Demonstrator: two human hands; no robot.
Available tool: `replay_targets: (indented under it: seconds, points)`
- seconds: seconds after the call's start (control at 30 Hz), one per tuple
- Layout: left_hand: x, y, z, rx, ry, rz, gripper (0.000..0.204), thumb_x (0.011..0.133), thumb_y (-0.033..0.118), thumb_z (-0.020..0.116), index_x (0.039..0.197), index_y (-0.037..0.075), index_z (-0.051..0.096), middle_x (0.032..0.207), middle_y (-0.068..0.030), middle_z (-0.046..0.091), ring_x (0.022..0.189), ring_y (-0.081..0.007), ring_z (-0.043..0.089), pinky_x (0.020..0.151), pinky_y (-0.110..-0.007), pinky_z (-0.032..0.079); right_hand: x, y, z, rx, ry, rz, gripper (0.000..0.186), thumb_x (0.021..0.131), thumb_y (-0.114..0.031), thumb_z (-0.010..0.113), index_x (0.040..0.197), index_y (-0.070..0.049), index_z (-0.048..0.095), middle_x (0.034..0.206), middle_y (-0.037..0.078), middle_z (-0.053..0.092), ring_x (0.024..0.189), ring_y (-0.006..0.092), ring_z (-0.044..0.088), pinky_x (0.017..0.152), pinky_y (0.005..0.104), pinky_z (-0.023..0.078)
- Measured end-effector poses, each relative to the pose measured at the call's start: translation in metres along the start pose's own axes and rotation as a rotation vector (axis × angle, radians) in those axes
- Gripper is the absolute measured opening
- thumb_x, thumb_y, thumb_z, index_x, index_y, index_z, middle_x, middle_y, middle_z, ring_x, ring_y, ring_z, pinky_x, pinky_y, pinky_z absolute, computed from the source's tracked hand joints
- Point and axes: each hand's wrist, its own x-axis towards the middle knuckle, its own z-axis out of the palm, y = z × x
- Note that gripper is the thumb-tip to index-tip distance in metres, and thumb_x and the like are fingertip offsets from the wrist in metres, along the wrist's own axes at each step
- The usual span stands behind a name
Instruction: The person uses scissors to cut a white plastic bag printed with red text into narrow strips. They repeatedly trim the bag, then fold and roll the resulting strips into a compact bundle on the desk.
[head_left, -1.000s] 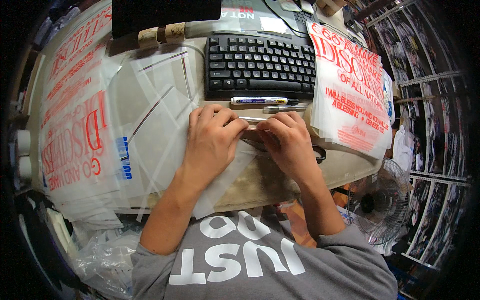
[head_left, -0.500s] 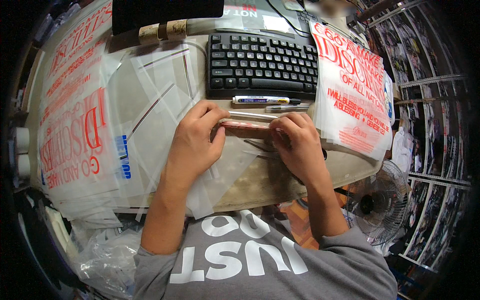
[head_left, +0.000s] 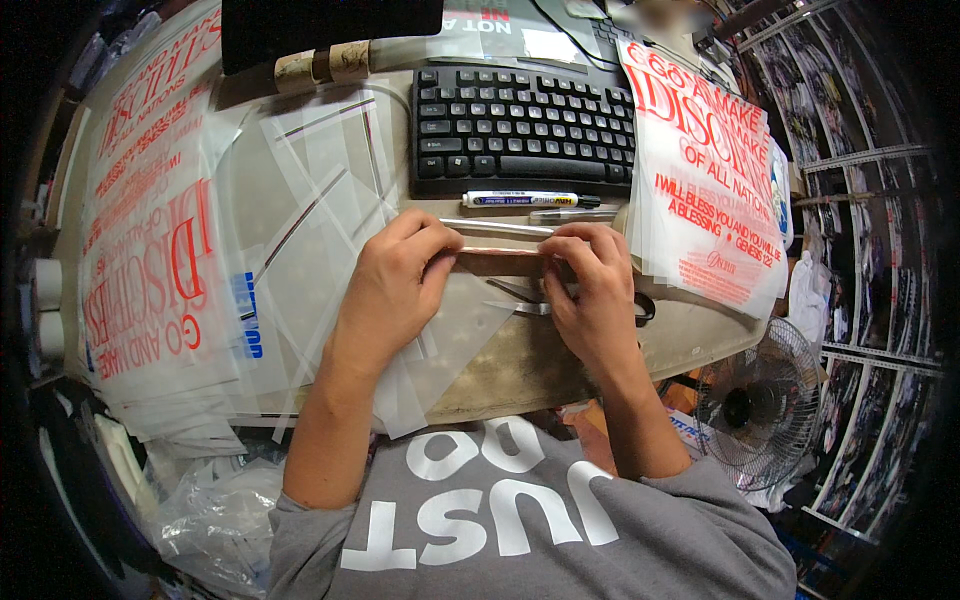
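Note:
A narrow reddish-and-white strip point(head_left: 502, 251), seen nearly edge-on, spans the gap between my hands just above the table. My left hand point(head_left: 393, 285) pinches its left end between thumb and fingers. At the other end, my right hand point(head_left: 592, 285) is closed on it in the same way. A thin silvery rod point(head_left: 495, 228) lies just beyond the strip. Scissors point(head_left: 522, 306) rest on the near side, partly hidden by my right hand, with a black handle showing to its right. Clear film sheets point(head_left: 440, 345) lie under and beside my left forearm.
A black keyboard point(head_left: 525, 135) stands beyond my hands, with a marker point(head_left: 520, 199) and a pen point(head_left: 572, 215) before it. Red-printed translucent sheets lie in stacks at left point(head_left: 150, 240) and right point(head_left: 705, 180). A wire-cage fan point(head_left: 740, 405) stands off the table's right edge.
The strip has turned, so its face shows less and it looks thinner. My right hand has shifted slightly left, and more of the scissors shows.

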Motion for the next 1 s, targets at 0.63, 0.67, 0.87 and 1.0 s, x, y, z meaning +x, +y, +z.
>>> replay_targets:
  seconds: [0.63,0.67,0.87,1.0]
  points:
    - [0.001,0.009,0.000,-0.033,-0.006,-0.103,0.013,0.083,-0.005,0.065,0.096,-0.003,0.067,0.092,-0.0134,0.064,0.082,-0.0259,0.065,0.073,-0.034,0.052,-0.002,0.013,0.009,0.225,0.133,0.102,0.066,0.080,-0.001,0.073,0.139,-0.004,0.043,0.120,0.017,0.052,0.107,0.0287,0.056,0.095,0.0387,0.048]
    - [0.004,0.012,0.002,-0.056,-0.025,-0.157,0.014,0.082,-0.006,0.065,0.096,-0.002,0.067,0.093,-0.0139,0.064,0.084,-0.0277,0.066,0.074,-0.035,0.052,-0.003,0.013,0.005,0.215,0.136,0.121,0.062,0.079,0.000,0.071,0.136,-0.003,0.044,0.118,0.018,0.052,0.106,0.0315,0.057,0.096,0.0398,0.047]
    - [0.002,0.005,0.005,-0.007,0.026,-0.023,0.013,0.082,-0.007,0.064,0.095,-0.004,0.066,0.090,-0.0113,0.062,0.076,-0.0196,0.062,0.069,-0.029,0.050,-0.007,0.018,0.009,0.119,0.106,0.111,0.042,0.081,0.007,0.056,0.121,-0.003,0.051,0.106,0.017,0.056,0.097,0.0323,0.059,0.090,0.0406,0.048]
    - [0.003,0.001,0.002,-0.032,0.011,-0.006,0.014,0.082,-0.005,0.066,0.096,-0.004,0.066,0.093,-0.0127,0.064,0.082,-0.0226,0.066,0.073,-0.032,0.054,-0.006,0.015,0.008,0.152,0.098,0.136,0.043,0.081,0.006,0.057,0.123,-0.003,0.053,0.109,0.016,0.057,0.102,0.0304,0.060,0.094,0.0389,0.047]
